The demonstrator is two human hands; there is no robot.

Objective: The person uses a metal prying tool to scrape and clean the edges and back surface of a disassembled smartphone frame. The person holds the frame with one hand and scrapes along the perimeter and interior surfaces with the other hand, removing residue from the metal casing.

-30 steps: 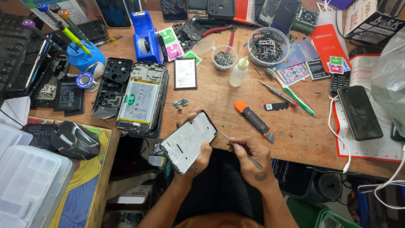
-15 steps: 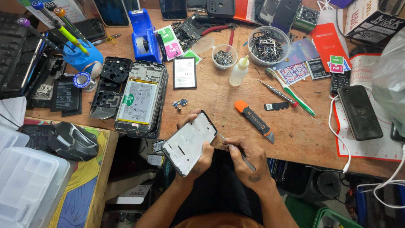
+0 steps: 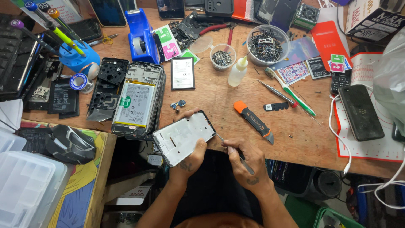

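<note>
At the far left of my wooden counter (image 3: 219,101) stands the blue round holder of colour-tipped screwdrivers (image 3: 78,57), and beside it lies the opened phone body with its white battery showing (image 3: 136,103). Just right of that, at the counter's near edge, my left hand (image 3: 190,158) clamps the white plastic phone frame (image 3: 184,137) from below, thumb pressed on its lower edge, tilting its inner face up toward me. My right hand (image 3: 249,162) pinches the thin metal tweezers (image 3: 234,152) like a pen, their tips meeting the frame's right corner. To work well here, I judge I should brace both wrists, keep the frame steady and prod lightly so the plastic isn't gouged. Further right, the orange-and-black pry tool (image 3: 253,121) lies untouched.
</note>
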